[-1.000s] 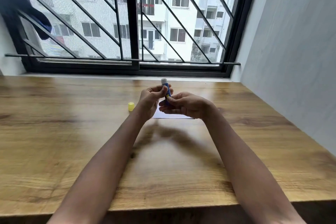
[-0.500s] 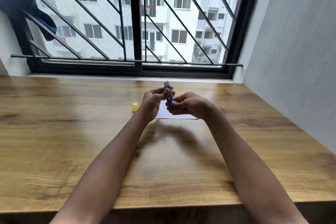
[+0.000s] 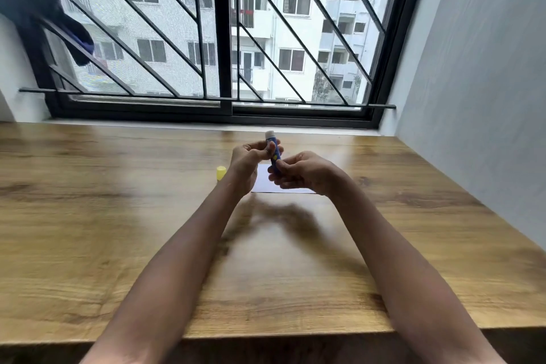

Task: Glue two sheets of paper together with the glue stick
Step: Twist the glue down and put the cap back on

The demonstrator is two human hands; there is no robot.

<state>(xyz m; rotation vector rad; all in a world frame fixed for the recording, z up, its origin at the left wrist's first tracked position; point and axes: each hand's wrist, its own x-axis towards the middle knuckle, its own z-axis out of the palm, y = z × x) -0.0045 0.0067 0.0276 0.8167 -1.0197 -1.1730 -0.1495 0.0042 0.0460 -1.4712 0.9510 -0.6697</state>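
A blue glue stick [image 3: 274,152] with yellow marks stands upright between both hands, its white glue tip bare at the top. My left hand [image 3: 248,164] pinches its upper part. My right hand [image 3: 301,171] grips its lower end. Under the hands lies white paper [image 3: 266,183] flat on the wooden table; most of it is hidden, and I cannot tell how many sheets there are. The yellow cap [image 3: 221,172] stands on the table just left of my left wrist.
The wooden table [image 3: 118,230] runs to a barred window [image 3: 221,38] at the back. A grey wall [image 3: 478,68] closes the right side. A dark blue cloth [image 3: 38,0] hangs at the top left.
The hands keep their hold on the glue stick, with the right fingers shifting a little at its base. The view has drifted slightly, so everything sits a bit lower and to the right.
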